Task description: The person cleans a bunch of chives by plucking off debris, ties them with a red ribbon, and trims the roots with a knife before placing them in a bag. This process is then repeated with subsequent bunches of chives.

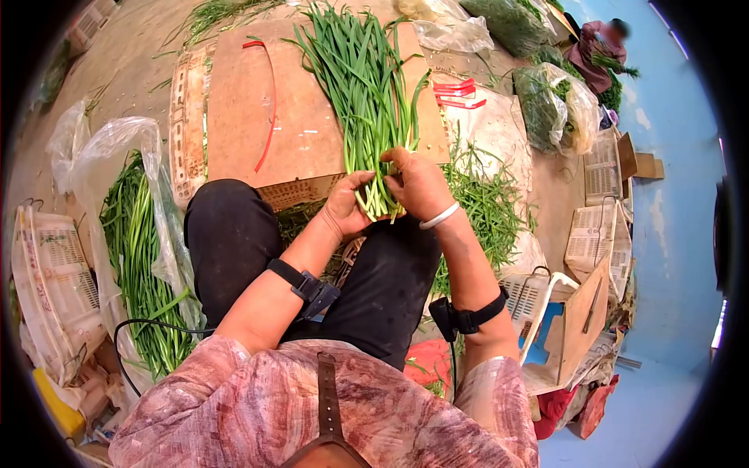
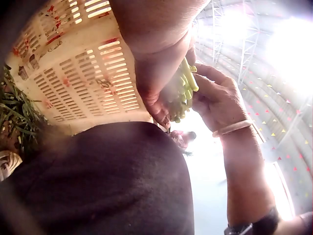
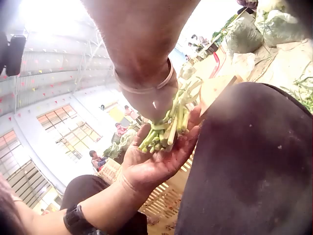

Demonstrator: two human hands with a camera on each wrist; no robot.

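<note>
A bunch of garlic chives (image 1: 367, 101) lies on a brown board (image 1: 242, 117), its leaves pointing away and its pale cut stem ends (image 3: 159, 139) hanging over the near edge. My left hand (image 1: 347, 207) holds the stem ends from the left and below. In the right wrist view its palm (image 3: 156, 169) cups under them. From the right, my right hand (image 1: 421, 187), with a white band at the wrist, grips the stems just above their ends with bent fingers. In the left wrist view both hands close in around the stems.
A red strip (image 1: 273, 109) lies on the board; several more red strips (image 1: 460, 92) lie beside it. A plastic crate (image 2: 93, 73) stands under the board. Loose greens (image 1: 488, 203) cover the floor at right. An open plastic bag of chives (image 1: 136, 257) stands at left. Another person (image 1: 597, 54) is at far right.
</note>
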